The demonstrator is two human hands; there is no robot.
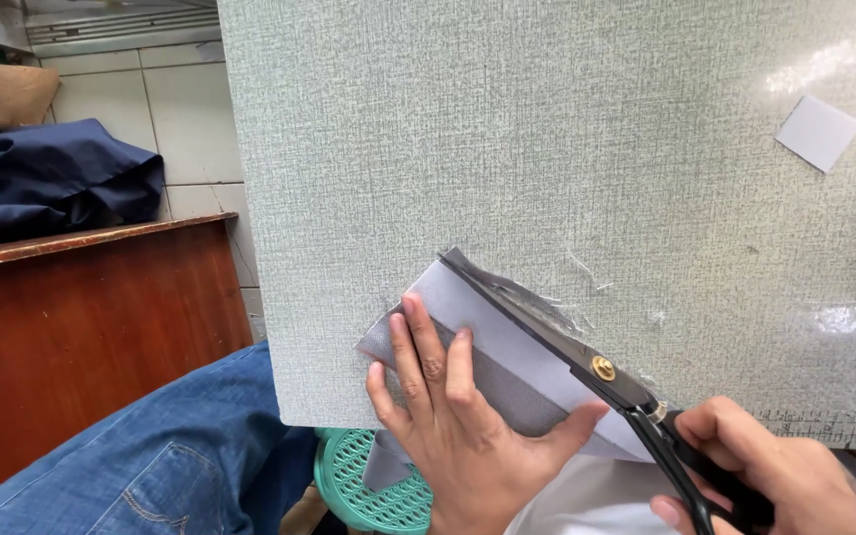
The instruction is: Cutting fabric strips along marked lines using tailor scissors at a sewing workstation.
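Note:
My left hand [453, 421] lies flat, fingers spread, on a folded piece of grey fabric with a pale lining [492, 332] at the near edge of a grey-green textured table [547, 149]. My right hand [765, 476] grips the black handles of a large pair of scissors [567, 342]. Their blades lie along the fabric's upper right edge, pointing up and left, with a brass pivot screw showing. A thin dark strip of fabric runs beside the blades. Loose threads lie on the table just past the blades.
Two pale fabric squares [818, 132] lie at the table's right side. A wooden bench [81, 317] with dark blue cloth [52, 178] stands left. My jeans-clad leg [180, 446] and a green plastic stool [369, 485] are below the table edge.

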